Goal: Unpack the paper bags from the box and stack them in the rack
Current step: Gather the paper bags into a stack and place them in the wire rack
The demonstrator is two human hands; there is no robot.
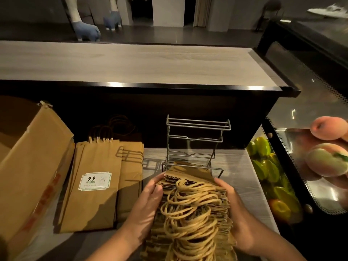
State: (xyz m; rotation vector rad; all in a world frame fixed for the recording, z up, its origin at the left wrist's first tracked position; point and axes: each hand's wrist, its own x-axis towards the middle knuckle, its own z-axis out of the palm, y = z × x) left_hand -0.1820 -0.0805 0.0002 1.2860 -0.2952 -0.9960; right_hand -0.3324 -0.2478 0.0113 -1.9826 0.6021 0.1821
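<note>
A thick bundle of brown paper bags with twine handles facing me is held between both hands. My left hand grips its left side and my right hand grips its right side. The bundle's far end lies in the bottom tier of the grey wire rack, whose upper tiers hold nothing. The open cardboard box stands at the left. Beside it lies a flat stack of larger paper bags, the top one bearing a white 9.9 label.
A second small wire rack lies on more flat bags. A raised wooden counter runs across behind the work surface. At the right, a display case holds green fruit and peaches.
</note>
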